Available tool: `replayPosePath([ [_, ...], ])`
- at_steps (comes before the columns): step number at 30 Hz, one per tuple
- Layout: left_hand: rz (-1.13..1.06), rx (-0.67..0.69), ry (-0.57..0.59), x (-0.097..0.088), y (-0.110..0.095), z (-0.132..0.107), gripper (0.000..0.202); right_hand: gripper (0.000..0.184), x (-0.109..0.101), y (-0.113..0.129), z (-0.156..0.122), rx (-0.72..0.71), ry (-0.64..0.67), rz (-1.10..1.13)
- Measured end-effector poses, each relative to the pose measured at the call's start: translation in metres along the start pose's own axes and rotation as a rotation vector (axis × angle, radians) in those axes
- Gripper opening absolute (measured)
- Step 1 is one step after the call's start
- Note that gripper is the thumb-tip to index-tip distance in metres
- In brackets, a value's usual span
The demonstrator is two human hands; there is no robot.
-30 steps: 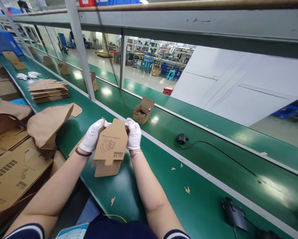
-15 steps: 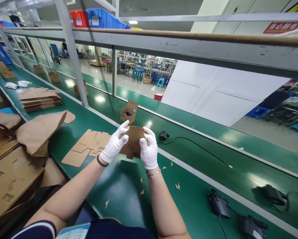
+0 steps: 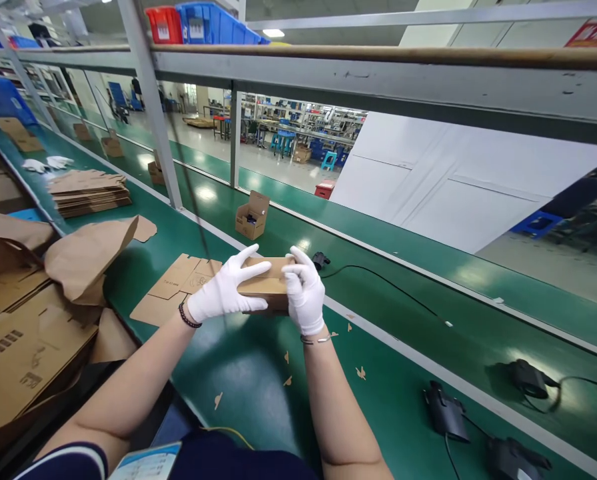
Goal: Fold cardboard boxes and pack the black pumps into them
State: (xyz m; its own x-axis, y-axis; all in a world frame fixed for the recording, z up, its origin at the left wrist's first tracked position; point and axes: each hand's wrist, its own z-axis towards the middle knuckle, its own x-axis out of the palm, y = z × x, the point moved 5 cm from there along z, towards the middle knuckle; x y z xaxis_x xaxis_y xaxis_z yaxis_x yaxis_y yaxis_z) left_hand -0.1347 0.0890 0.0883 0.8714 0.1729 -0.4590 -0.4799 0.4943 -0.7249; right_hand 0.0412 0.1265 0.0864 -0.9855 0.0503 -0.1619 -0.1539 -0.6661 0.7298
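Both my hands wear white gloves and hold a small brown cardboard box (image 3: pixel 266 285) above the green bench. My left hand (image 3: pixel 226 292) grips its left end, thumb under and fingers stretched over the top. My right hand (image 3: pixel 304 293) clasps the right end with bent fingers. Just behind and left of my hands a flat unfolded carton blank (image 3: pixel 176 288) lies on the bench. On the conveyor belt beyond sits a small open cardboard box (image 3: pixel 251 217) with something dark inside.
A stack of flat blanks (image 3: pixel 88 192) and a pair of white gloves (image 3: pixel 46 163) lie far left. Brown paper and large cartons (image 3: pixel 23 320) crowd the left edge. Black devices with cables (image 3: pixel 446 413) lie at right. A grey post (image 3: pixel 151 107) rises behind.
The flat printed blank I held upright a second ago has been folded into a box shape and turned level between my hands. The open box on the belt has drifted left.
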Motion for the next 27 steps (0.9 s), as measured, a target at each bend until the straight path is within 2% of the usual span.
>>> replayPosePath([
  [1,-0.056,-0.063,-0.043,-0.003,0.009,-0.002,0.056,0.028,-0.001,-0.009,0.003,0.054,-0.032,0.022],
  [4,-0.403,-0.278,-0.326,-0.009,0.043,-0.013,0.059,0.052,-0.001,-0.043,0.005,0.307,-0.073,0.03],
  [5,-0.527,-0.325,-0.37,-0.006,0.052,-0.016,0.062,0.056,0.001,-0.053,0.004,0.39,-0.023,0.018],
  [7,-0.633,-0.363,-0.348,0.004,0.063,-0.021,0.068,0.05,0.008,-0.065,0.0,0.492,0.125,-0.069],
  [9,-0.453,-0.356,-0.329,0.008,0.07,-0.022,0.08,0.042,0.013,-0.067,0.0,0.477,0.258,-0.301],
  [11,-0.136,-0.34,-0.327,0.008,0.075,-0.021,0.089,0.037,0.022,-0.067,0.006,0.366,0.426,-0.547],
  [13,0.115,-0.382,-0.306,0.007,0.086,-0.017,0.073,0.033,0.037,-0.073,0.018,0.283,0.64,-0.634],
  [14,0.201,-0.433,-0.297,0.005,0.094,-0.015,0.059,0.033,0.043,-0.082,0.028,0.308,0.693,-0.642],
  [15,0.269,-0.498,-0.3,0.003,0.103,-0.013,0.048,0.036,0.045,-0.094,0.04,0.371,0.691,-0.654],
  [17,0.368,-0.618,-0.333,-0.002,0.12,-0.012,0.042,0.051,0.044,-0.124,0.066,0.548,0.557,-0.724],
  [18,0.396,-0.637,-0.353,-0.004,0.125,-0.012,0.044,0.06,0.042,-0.139,0.078,0.622,0.474,-0.77],
  [20,0.417,-0.562,-0.429,-0.005,0.124,-0.014,0.048,0.076,0.04,-0.165,0.094,0.699,0.367,-0.841],
  [22,0.405,-0.37,-0.559,-0.003,0.108,-0.019,0.053,0.081,0.04,-0.186,0.1,0.74,0.308,-0.865],
  [24,0.317,-0.189,-0.633,0.007,0.084,-0.027,0.053,0.071,0.04,-0.2,0.098,0.725,0.277,-0.849],
  [25,0.223,-0.145,-0.598,0.017,0.073,-0.029,0.049,0.064,0.039,-0.204,0.096,0.694,0.268,-0.829],
  [27,-0.068,-0.178,-0.404,0.045,0.057,-0.023,0.044,0.053,0.034,-0.202,0.09,0.573,0.259,-0.766],
])
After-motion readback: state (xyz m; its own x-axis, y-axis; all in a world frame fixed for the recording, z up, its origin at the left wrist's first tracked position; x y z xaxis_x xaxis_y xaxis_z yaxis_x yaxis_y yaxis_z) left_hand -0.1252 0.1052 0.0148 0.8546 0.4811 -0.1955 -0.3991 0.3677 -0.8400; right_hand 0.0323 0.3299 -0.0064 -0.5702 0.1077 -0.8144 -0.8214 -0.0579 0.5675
